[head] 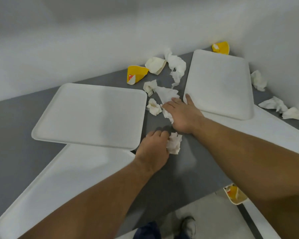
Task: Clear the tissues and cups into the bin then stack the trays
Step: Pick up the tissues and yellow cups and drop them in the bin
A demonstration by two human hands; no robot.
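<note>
Several white trays lie on the grey table (176, 169): one at the left (93, 114), one under it at the near left (59, 183), one at the right (221, 83) resting on another (274, 133). My left hand (152, 149) is closed on a crumpled tissue (174, 144). My right hand (181, 112) presses on another tissue (167, 97) between the trays. More crumpled tissues (178, 66) lie behind, with a yellow cup (136, 75), a white crushed cup (155, 64) and a second yellow cup (221, 47) in the far corner.
A white wall runs along the table's far and right edges. Further tissues (258, 81) (283, 107) lie beside the right trays. Below the table's near right edge stands a bin (235, 194) with a yellow cup inside. My shoe (188, 226) shows on the floor.
</note>
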